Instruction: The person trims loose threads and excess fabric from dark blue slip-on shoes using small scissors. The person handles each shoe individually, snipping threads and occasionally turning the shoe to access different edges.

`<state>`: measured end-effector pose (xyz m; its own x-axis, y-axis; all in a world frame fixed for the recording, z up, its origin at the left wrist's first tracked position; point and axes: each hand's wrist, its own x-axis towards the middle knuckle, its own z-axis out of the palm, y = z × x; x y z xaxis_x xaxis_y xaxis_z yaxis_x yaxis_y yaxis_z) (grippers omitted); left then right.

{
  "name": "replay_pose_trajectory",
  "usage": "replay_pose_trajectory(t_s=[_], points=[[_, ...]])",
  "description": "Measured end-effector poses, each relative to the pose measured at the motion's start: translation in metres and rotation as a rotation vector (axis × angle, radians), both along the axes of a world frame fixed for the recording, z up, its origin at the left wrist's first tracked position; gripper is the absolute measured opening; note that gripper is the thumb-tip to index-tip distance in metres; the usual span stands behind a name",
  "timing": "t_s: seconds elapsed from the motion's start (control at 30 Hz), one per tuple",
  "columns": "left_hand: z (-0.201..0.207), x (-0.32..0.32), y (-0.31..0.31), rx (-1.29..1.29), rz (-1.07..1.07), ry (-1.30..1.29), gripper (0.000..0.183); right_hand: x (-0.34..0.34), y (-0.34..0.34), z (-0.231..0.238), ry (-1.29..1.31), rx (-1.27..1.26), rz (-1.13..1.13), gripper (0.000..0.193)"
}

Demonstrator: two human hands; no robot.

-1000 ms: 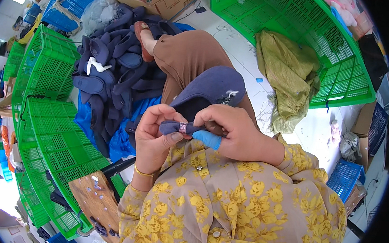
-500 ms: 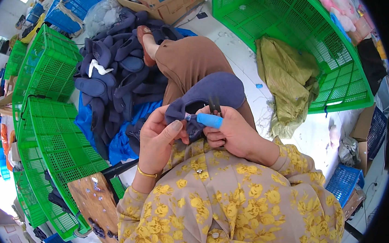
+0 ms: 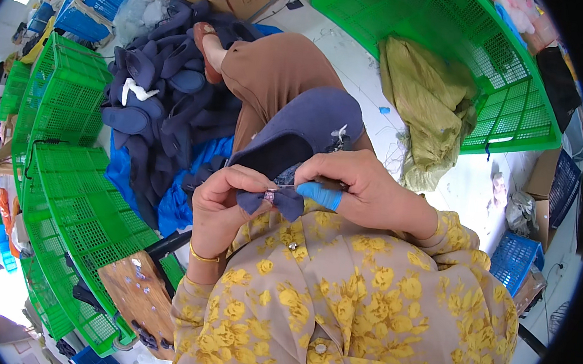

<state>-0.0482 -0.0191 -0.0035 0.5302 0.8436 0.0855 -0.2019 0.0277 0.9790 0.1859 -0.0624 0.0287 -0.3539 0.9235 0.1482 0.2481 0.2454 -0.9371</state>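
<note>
A navy slipper [image 3: 314,118] rests across my lap, its toe pointing away from me. In front of its opening, my left hand [image 3: 224,200] is closed on a small navy fabric bow [image 3: 288,204] with a sparkly pinkish band round its middle. My right hand [image 3: 367,188], its thumb wrapped in a blue cover [image 3: 321,196], pinches a thin strand at the bow's upper edge; whether it is thread or a needle I cannot make out. A small silvery and dark object [image 3: 341,136] shows just beyond the right knuckles, against the slipper.
A pile of navy slippers [image 3: 167,95] lies on blue sheeting [image 3: 173,203] ahead to the left. Green crates [image 3: 82,198] line the left, beside a wooden board [image 3: 136,293]. Rightward are an olive sack [image 3: 420,103], a large green crate [image 3: 511,128] and a blue basket [image 3: 516,271].
The bow now shows clearly in front of the slipper, held lower. My right fingers have drawn together at its edge, and the dark tool seen upright by my right hand no longer stands there.
</note>
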Motion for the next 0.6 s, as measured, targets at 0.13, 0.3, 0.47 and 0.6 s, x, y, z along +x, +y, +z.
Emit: replay_pose_trajectory(t_s=[0.13,0.3,0.47,0.6], points=[[0.0,-0.002,-0.003,-0.063,-0.053,-0.061,0.021,0.005,-0.002,0.0,-0.072,0.032,0.02,0.038],[0.001,0.0,-0.006,-0.145,-0.025,-0.078,0.026,0.009,-0.005,0.001,-0.065,-0.01,0.084,0.054],[0.002,0.0,-0.007,-0.158,-0.032,-0.052,0.029,0.01,-0.004,0.0,-0.074,0.025,0.1,0.046],[0.0,-0.002,-0.006,-0.103,-0.093,-0.065,0.024,0.012,-0.003,0.005,-0.113,0.025,0.14,0.047]])
